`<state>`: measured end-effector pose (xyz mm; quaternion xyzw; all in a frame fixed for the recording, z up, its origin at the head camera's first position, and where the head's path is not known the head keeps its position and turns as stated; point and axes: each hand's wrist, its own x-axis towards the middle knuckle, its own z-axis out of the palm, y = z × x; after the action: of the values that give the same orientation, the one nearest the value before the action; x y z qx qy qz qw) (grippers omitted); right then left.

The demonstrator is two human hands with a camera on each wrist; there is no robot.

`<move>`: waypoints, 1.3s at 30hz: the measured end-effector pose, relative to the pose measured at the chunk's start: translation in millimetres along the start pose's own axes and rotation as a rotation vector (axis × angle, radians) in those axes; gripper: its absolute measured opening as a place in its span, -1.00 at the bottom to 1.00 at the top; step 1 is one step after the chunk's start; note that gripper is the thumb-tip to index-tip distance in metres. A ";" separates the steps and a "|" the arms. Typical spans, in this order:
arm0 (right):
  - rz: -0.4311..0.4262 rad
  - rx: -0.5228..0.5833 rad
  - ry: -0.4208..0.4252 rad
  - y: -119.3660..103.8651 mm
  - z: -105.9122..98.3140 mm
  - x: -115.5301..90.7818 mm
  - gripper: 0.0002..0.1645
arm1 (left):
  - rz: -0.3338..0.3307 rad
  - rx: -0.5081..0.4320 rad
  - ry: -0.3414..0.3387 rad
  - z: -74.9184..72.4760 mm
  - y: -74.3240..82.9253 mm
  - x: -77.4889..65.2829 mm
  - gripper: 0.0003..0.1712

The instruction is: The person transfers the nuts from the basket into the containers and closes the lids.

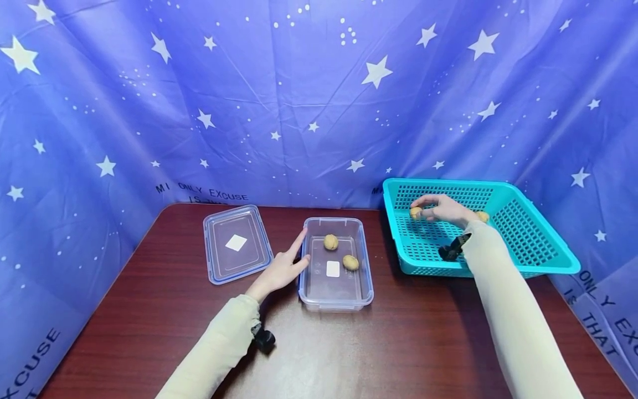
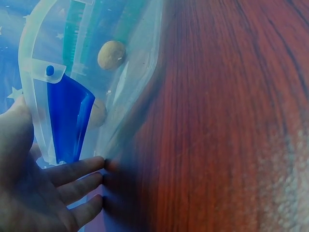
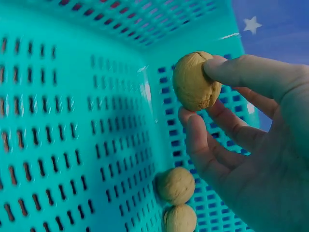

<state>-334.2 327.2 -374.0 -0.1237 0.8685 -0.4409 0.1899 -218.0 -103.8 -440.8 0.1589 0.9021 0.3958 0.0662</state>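
- Head view showed the right hand (image 1: pixel 441 210) pinching a walnut (image 1: pixel 415 213) at the far left part of the green basket (image 1: pixel 530 238); the plastic box (image 1: pixel 319 288) lay to the left of this hand, well apart.
- Right wrist view showed the walnut's longer axis roughly upright in that view; two other walnuts (image 3: pixel 179 186) lay in the basket.
- The left hand (image 1: pixel 281 270), its fingers stretched, rested against the box's left wall, so it was the nearer one to the box.
- The box's long axis ran away from the person.
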 end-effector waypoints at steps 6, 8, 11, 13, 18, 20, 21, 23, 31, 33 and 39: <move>-0.007 -0.012 0.022 -13.0 1.4 -4.5 -0.50 | 0.010 -0.005 -0.002 0.4 -1.0 -0.2 -0.19; -0.027 -0.019 0.027 -17.5 2.0 -5.9 -0.51 | 0.012 -0.007 -0.002 -0.1 -1.1 0.0 -0.18; -0.060 -0.012 0.032 -23.8 2.4 -8.6 -0.52 | 0.016 -0.010 -0.002 -0.6 -1.2 0.5 -0.18; -0.081 -0.003 0.045 -27.8 2.9 -10.2 -0.52 | 0.020 -0.009 -0.006 -0.5 -1.7 0.8 -0.18; -0.117 0.006 0.059 -38.7 5.1 -13.1 -0.53 | 0.031 -0.013 -0.010 0.4 -3.8 1.6 -0.18; -0.117 0.001 0.062 -43.8 6.5 -13.5 -0.53 | 0.032 -0.015 -0.007 0.7 -4.4 1.7 -0.18; -0.114 0.003 0.065 -46.2 7.1 -13.7 -0.53 | 0.030 -0.013 -0.004 0.6 -4.5 1.6 -0.18; -0.115 0.002 0.066 -50.3 8.8 -14.2 -0.53 | 0.025 -0.008 0.001 0.5 -4.6 1.8 -0.18; -0.154 0.003 0.045 -59.7 16.0 -20.0 -0.55 | 0.020 0.001 0.015 1.3 -5.3 3.6 -0.19; -0.151 0.002 0.035 -61.7 18.0 -21.5 -0.56 | 0.019 0.005 0.018 1.3 -5.3 3.3 -0.19; -0.175 -0.036 0.010 -68.2 24.9 -23.9 -0.58 | 0.008 0.002 0.014 0.7 -4.3 1.5 -0.19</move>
<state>-298.6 278.8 -326.7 -0.2005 0.8631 -0.4406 0.1439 -220.3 -105.5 -444.4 0.1600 0.9022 0.3963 0.0580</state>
